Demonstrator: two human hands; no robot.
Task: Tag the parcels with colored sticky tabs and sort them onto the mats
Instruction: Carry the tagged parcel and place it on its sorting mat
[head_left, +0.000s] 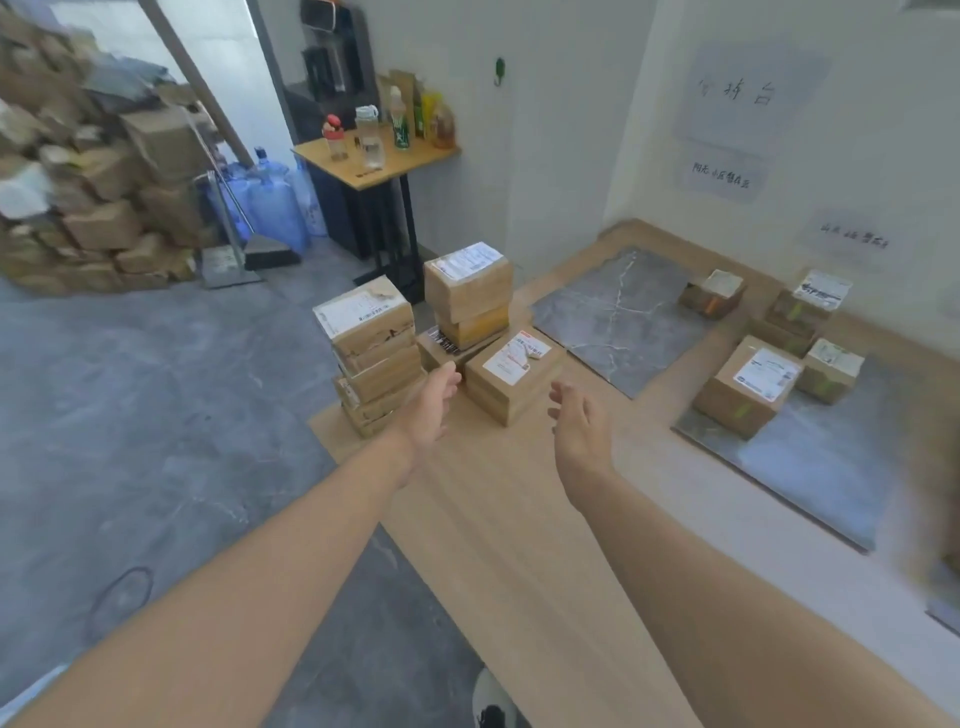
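Observation:
Stacks of brown cardboard parcels stand at the far left end of the wooden table: a tall stack, a second stack behind it, and a low parcel with a white label in front. My left hand and my right hand reach out on either side of the low parcel, fingers straight, holding nothing and not touching it. A grey mat lies bare beyond. A nearer grey mat carries parcels with green tabs on their sides. One small parcel shows an orange tab.
A small side table with bottles stands against the wall behind the stacks. Water jugs and a large heap of boxes fill the far left floor. Paper signs hang on the wall to the right. My shoe shows at the table edge.

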